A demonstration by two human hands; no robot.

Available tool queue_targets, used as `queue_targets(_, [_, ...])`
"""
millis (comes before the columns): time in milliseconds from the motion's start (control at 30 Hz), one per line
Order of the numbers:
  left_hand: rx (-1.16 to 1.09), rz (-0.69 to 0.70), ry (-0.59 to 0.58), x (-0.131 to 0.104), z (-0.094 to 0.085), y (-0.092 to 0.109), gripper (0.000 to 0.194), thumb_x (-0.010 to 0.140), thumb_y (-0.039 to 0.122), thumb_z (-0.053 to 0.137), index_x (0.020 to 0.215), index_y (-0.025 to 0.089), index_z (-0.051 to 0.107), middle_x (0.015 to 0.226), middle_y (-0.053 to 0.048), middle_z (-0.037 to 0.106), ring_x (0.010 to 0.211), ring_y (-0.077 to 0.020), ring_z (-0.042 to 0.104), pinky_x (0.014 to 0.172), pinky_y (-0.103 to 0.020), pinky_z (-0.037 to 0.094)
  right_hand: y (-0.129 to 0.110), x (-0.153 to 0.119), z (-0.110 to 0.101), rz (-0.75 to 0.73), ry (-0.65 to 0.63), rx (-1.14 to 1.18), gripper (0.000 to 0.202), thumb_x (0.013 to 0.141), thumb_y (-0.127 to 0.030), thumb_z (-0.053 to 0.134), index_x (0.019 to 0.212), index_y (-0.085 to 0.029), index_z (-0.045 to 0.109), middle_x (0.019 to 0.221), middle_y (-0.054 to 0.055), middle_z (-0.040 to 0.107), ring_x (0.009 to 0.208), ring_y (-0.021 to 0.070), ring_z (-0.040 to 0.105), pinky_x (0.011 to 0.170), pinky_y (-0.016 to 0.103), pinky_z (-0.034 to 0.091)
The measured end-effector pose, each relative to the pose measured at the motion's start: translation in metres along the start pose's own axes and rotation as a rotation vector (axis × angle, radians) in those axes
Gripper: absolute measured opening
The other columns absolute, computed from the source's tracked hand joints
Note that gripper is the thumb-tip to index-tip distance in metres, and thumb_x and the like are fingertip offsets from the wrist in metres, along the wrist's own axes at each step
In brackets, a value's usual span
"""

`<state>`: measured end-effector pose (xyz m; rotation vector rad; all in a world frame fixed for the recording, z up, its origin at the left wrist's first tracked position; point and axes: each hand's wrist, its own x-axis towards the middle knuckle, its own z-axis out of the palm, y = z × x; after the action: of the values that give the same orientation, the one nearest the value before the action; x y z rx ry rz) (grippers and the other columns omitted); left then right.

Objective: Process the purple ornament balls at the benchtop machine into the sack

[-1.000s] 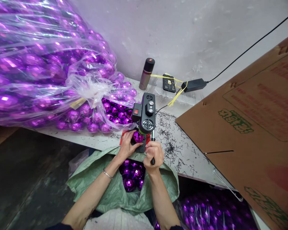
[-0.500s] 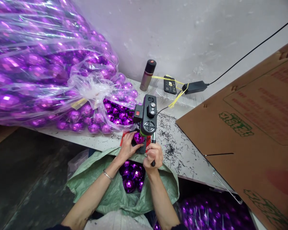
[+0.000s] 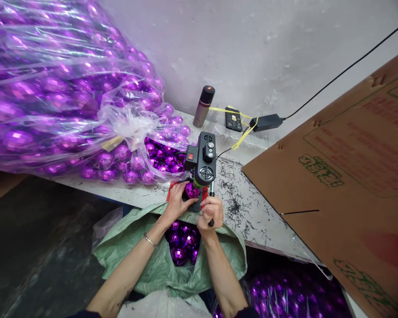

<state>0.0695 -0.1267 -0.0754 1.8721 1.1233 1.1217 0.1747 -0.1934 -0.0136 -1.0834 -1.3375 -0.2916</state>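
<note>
A shiny purple faceted ball (image 3: 192,190) sits under the head of a small black bench drill press (image 3: 206,154). My left hand (image 3: 178,201) grips that ball from the left, thumb in front and fingers behind. On the right, my right hand (image 3: 211,213) is closed around the machine's lever (image 3: 212,190), whose black end points down toward me. The drill bit, if there is one, is hidden by the machine head. Below my hands, a green woven sack (image 3: 135,269) lies open with several purple balls (image 3: 185,240) in it.
A big clear bag of purple balls (image 3: 69,97) fills the left. Black shavings (image 3: 235,205) litter the white table (image 3: 126,192). Behind stand a bottle (image 3: 204,107), a phone-like black device (image 3: 233,119) and a power adapter (image 3: 267,123). A cardboard box (image 3: 351,176) blocks the right.
The camera view has shifted slightly. Both hands keep their places on the ball and the lever, with hardly any visible movement.
</note>
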Motion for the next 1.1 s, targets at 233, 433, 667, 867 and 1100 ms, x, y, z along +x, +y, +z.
queue_targets(233, [-0.011,0.010,-0.005,0.001,0.001,-0.003,0.056,0.080,0.047,0.079,0.128,0.021,0.063,0.124,-0.013,0.070,0.118,-0.0322,0.063,0.103,-0.049,0.048,-0.002,0.002,-0.001,-0.035,-0.042,-0.005,0.027,0.099,-0.015,0.036,0.075,-0.022,0.047,0.077,0.000,0.056,0.067,0.0130,0.058,0.062,0.029,0.049])
queue_targets(433, [0.007,0.039,-0.010,0.003,0.000,-0.006,0.063,0.078,0.048,0.082,0.131,0.020,0.061,0.126,-0.015,0.069,0.119,-0.0340,0.063,0.104,-0.051,0.048,-0.029,0.049,-0.009,0.122,-0.039,-0.021,0.031,0.100,-0.015,0.040,0.071,-0.022,0.048,0.070,0.000,0.055,0.066,0.0131,0.057,0.062,0.029,0.045])
queue_targets(667, [0.256,0.327,-0.046,-0.055,-0.016,-0.012,0.065,0.091,0.049,0.068,0.145,0.018,0.049,0.134,-0.017,0.064,0.128,-0.0336,0.059,0.113,-0.055,0.042,-0.037,0.065,-0.012,0.130,-0.061,0.008,0.032,0.100,-0.012,0.044,0.070,-0.022,0.049,0.067,-0.002,0.054,0.067,0.0125,0.057,0.064,0.028,0.044])
queue_targets(867, [0.370,0.400,0.022,-0.046,-0.045,0.000,0.075,0.094,0.062,0.056,0.151,0.015,0.043,0.144,-0.021,0.058,0.134,-0.0353,0.053,0.111,-0.051,0.042,-0.031,0.050,-0.011,0.078,-0.061,0.009,0.030,0.097,-0.008,0.043,0.071,-0.022,0.049,0.069,-0.001,0.055,0.068,0.0132,0.058,0.063,0.029,0.045])
queue_targets(1100, [0.747,0.049,-0.166,0.090,-0.064,0.031,0.034,0.098,0.030,0.056,0.123,0.010,0.067,0.116,-0.020,0.071,0.110,-0.0343,0.064,0.092,-0.044,0.049,-0.032,0.050,-0.011,0.052,-0.068,-0.001,0.029,0.096,-0.007,0.044,0.072,-0.022,0.049,0.070,-0.001,0.056,0.068,0.0128,0.058,0.062,0.027,0.045])
